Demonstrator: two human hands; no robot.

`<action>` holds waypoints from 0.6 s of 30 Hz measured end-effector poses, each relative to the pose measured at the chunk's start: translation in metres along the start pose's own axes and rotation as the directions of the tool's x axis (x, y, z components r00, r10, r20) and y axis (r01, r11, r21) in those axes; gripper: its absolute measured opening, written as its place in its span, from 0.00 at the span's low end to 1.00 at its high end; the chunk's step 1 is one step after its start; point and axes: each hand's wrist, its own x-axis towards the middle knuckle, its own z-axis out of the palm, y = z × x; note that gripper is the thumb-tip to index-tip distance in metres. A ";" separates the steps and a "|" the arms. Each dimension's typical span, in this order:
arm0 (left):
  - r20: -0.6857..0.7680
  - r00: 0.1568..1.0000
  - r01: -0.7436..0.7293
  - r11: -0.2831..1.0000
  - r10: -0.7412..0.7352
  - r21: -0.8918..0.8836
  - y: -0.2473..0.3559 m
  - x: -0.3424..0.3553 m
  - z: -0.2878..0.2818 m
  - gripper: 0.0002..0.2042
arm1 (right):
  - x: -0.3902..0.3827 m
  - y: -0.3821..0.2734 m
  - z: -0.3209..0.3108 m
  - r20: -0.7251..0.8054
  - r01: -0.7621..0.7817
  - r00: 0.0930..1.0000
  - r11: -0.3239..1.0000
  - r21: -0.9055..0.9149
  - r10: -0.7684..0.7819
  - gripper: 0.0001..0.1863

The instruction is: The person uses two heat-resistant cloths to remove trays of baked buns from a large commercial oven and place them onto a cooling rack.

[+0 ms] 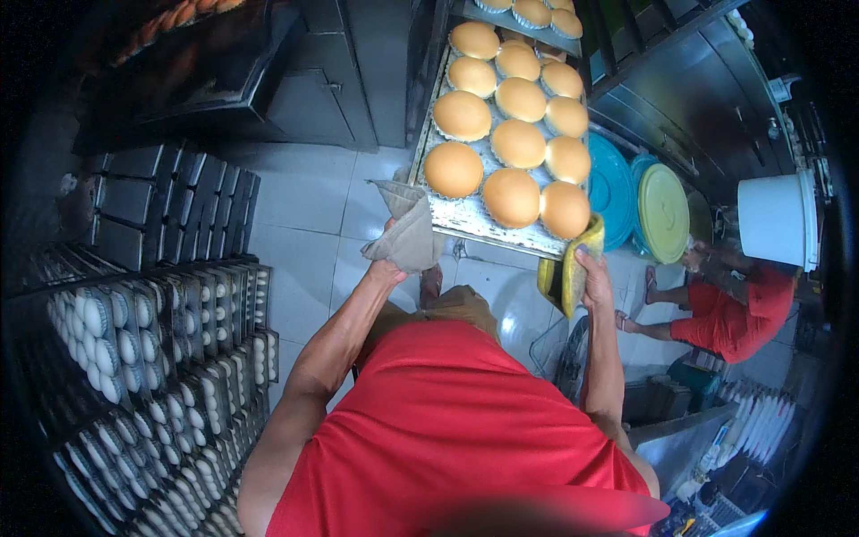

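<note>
In front of me is a metal baking tray (465, 218) with rows of golden-brown round buns (515, 199) in fluted silver cups. My left hand (386, 265) is wrapped in a grey cloth (403, 225) and closed at the tray's near left corner; the cloth hides most of its fingers. At the near right corner, my right hand (594, 279) grips the tray through a folded yellow-and-black cloth (564, 279). The tray's far end reaches up beside another tray of buns (532, 13) at the top of the view.
Racks of trays with pale dough pieces (125, 336) stand at my left, below stacked dark pans (170, 206). An oven-like unit (242, 80) is at the far left. Rightward are teal and yellow round lids (664, 213), a white bucket (777, 220) and a person in red (738, 313) bending down.
</note>
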 end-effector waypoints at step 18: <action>0.215 0.976 0.026 0.996 -0.045 0.088 0.051 0.194 0.108 0.21 | 0.172 -0.046 -0.006 0.004 0.033 0.999 0.973 0.229 -0.034 0.23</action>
